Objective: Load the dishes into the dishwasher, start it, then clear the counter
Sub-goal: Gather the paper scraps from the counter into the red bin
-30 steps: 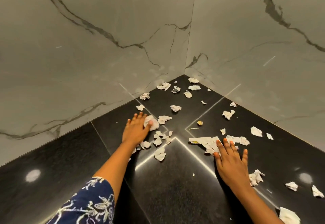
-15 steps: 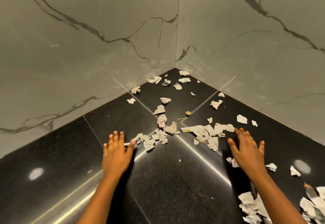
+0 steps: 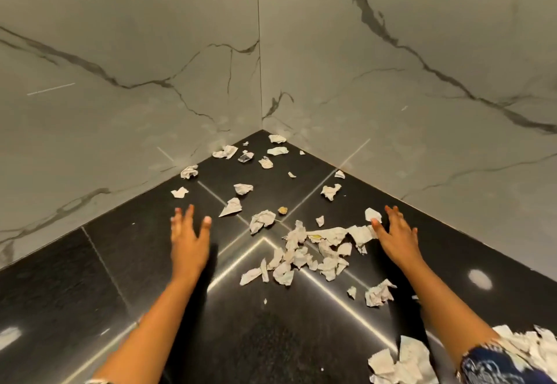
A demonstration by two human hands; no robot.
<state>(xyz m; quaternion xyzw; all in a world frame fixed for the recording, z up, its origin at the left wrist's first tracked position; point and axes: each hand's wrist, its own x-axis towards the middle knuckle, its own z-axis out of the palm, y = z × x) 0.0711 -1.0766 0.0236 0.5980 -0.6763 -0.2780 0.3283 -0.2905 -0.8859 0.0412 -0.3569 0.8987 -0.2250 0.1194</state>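
Torn white paper scraps lie scattered over the black polished counter (image 3: 90, 278) in the corner. A loose heap of scraps (image 3: 313, 251) sits in the middle between my hands. My left hand (image 3: 188, 239) hovers flat with fingers spread, left of the heap and holding nothing. My right hand (image 3: 394, 233) lies flat on the counter at the heap's right edge, fingers straight, its thumb touching a scrap (image 3: 373, 214). More scraps (image 3: 272, 151) lie far back in the corner. A small yellow-brown crumb (image 3: 282, 210) sits just beyond the heap.
Two grey marble walls (image 3: 150, 82) meet behind the counter and close off the corner. A larger pile of paper scraps (image 3: 404, 359) sits at the near right by my right forearm. A crumpled scrap (image 3: 378, 293) lies beside that forearm.
Both hands have drawn scraps toward the middle, then moved apart and forward again. The heap between them has grown and the view has shifted down.
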